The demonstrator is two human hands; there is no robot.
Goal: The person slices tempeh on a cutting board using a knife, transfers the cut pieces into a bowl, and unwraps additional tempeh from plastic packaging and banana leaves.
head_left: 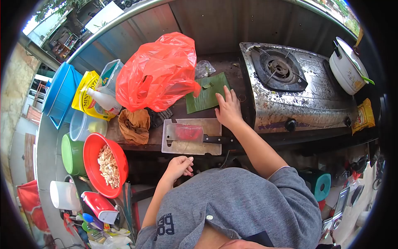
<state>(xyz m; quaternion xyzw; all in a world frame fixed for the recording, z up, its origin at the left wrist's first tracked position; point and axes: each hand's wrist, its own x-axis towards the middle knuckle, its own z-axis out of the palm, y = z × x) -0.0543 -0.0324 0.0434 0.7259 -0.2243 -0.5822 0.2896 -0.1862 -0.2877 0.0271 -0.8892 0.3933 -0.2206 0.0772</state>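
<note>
My right hand (229,108) lies palm down with fingers spread, its fingertips at the right edge of a green banana leaf (205,99). A small leaf scrap (208,85) sits on that leaf. My left hand (179,168) is loosely curled in front of my body, below the cutting board, with nothing visible in its fingers. On the pale cutting board (174,148) rests a cleaver (188,133) with a black handle; its blade mirrors red. A puffed red plastic bag (159,72) overlaps the leaf's left side.
A rusty gas stove (306,103) stands right, bearing a white pot (346,68). At left are a red bowl (118,184) of pale cut pieces, a green container (71,153), a yellow pouch (85,93) and blue basins (62,91). A brown cloth (134,126) lies beside the board.
</note>
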